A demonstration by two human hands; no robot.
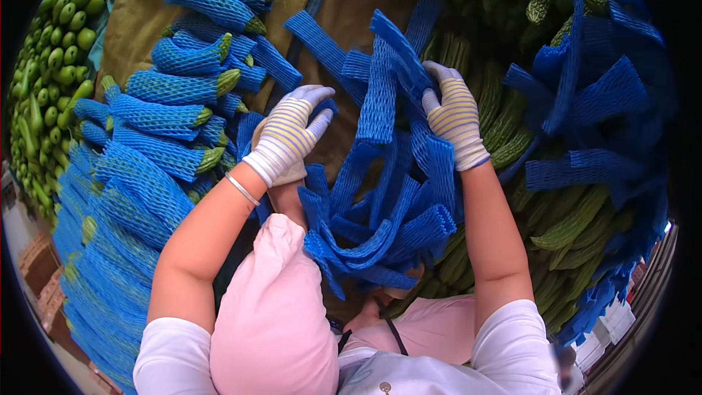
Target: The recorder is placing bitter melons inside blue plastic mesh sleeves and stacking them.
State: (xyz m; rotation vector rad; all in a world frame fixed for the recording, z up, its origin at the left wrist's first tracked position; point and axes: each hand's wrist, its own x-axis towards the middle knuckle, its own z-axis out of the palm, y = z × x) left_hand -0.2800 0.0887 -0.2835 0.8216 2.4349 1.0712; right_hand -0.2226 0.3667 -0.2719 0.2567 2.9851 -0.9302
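Both my hands wear white knit gloves with yellowish stripes. My left hand [292, 130] is curled beside the row of sleeved bitter melons [172, 88]; a short end of blue foam net shows between its thumb and fingers, the rest hidden by the hand. To the right, my right hand [455, 115] pinches a blue foam net sleeve [398, 55] between thumb and fingers. Between my arms lies a loose tangle of empty blue foam net sleeves [376, 227]. Bare bitter melons [504, 113] lie just beyond my right hand.
Sleeved melons [117, 249] are piled at the left, with small green gourds [62, 66] further out. More bitter melons [578, 227] and loose sleeves [592, 102] fill the right side. Brown cloth [139, 18] lies underneath. My pink-clad knee [274, 307] rises between my arms.
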